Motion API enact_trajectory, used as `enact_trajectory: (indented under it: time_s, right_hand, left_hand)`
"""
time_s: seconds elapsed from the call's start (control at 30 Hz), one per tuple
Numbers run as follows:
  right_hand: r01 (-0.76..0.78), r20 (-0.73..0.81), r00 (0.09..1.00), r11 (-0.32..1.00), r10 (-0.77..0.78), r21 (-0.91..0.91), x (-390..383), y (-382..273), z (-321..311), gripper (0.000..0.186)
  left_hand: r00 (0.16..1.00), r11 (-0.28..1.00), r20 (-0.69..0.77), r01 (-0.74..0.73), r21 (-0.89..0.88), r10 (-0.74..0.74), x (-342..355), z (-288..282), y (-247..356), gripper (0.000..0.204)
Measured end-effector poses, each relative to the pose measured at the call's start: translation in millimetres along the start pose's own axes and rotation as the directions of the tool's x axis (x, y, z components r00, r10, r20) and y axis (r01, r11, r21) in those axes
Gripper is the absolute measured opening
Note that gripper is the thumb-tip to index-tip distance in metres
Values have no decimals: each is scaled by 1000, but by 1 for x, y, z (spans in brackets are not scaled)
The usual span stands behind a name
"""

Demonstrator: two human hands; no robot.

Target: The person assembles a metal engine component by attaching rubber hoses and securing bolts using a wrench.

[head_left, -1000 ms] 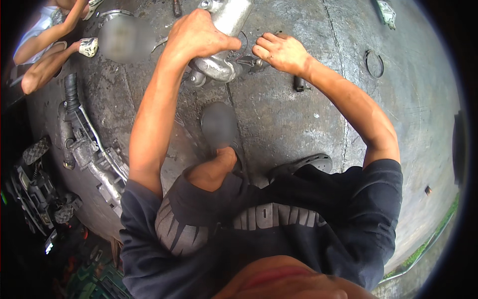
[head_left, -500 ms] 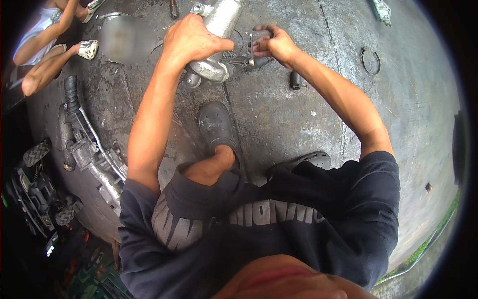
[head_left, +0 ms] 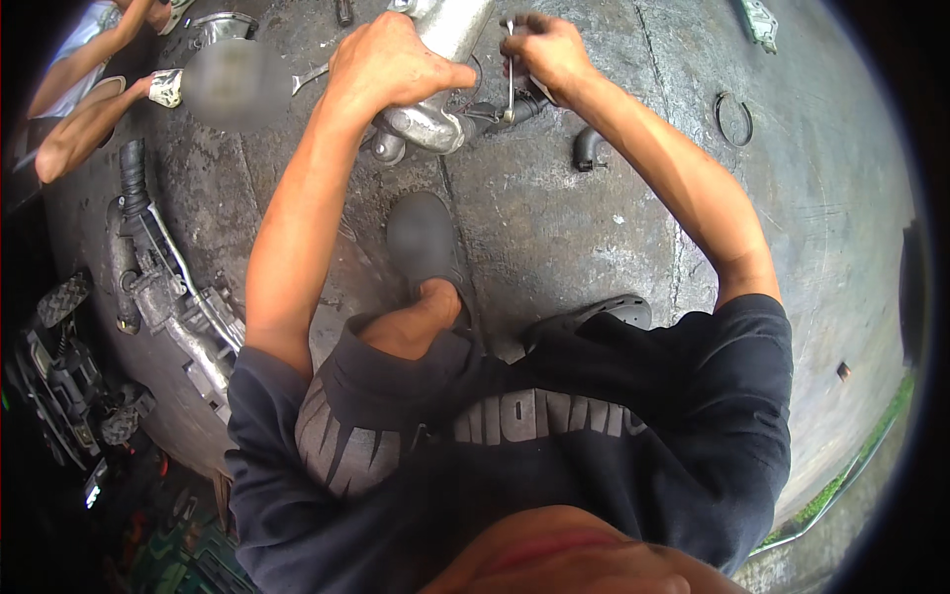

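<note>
My left hand (head_left: 381, 59) is wrapped over a silver cast-metal pipe (head_left: 453, 30) on the floor, its thumb stretched out to the right. Just right of the pipe, my right hand (head_left: 549, 57) pinches the upper part of a thin, shiny wrench (head_left: 511, 84). The wrench's lower end meets the joint where a short black hose (head_left: 531, 105) lies by the pipe's curved end (head_left: 426, 129); what it sits on is too small to make out. An open-ended spanner (head_left: 311, 78) sticks out left of my left wrist; whether I hold it is hidden.
Right of the hose lie a black elbow hose (head_left: 588, 148) and a ring clamp (head_left: 734, 120). Long metal engine parts (head_left: 168, 287) are on the left. Another person's gloved hand (head_left: 166, 88) is at upper left, near a round metal part (head_left: 224, 28). My shoes (head_left: 424, 238) stand below.
My right hand has risen slightly, and its spread fingers have closed on the wrench, which now shows longer. The spanner head left of my left wrist has come into sight.
</note>
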State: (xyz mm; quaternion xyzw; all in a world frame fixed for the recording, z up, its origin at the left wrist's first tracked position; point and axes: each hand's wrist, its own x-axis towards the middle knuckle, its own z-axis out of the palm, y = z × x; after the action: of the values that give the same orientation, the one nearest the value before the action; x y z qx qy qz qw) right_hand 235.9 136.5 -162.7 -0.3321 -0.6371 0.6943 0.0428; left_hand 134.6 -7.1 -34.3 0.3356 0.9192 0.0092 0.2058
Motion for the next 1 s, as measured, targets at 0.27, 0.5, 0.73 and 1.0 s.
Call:
enact_trajectory:
  time_s: [0.27,0.5,0.73,1.0]
  right_hand:
    - [446,-174,869,886,-463,-130,-57,-33,16,40]
    - [759,-30,592,570,-805,-315,-92,-18,17,28]
    - [921,420,374,279,-827,-271,-115,23,5,41]
    - [727,200,668,572,-716,-381,-133,42,20,27]
  left_hand:
    - [994,997,-81,-70,-11,69,13,11,-14,72]
    - [997,993,47,64,-98,-59,14,-10,-1,71]
    - [993,990,-23,112,-86,-115,25,-3,-17,76]
    - [1000,999,-6,27,-23,-27,21,6,-14,70]
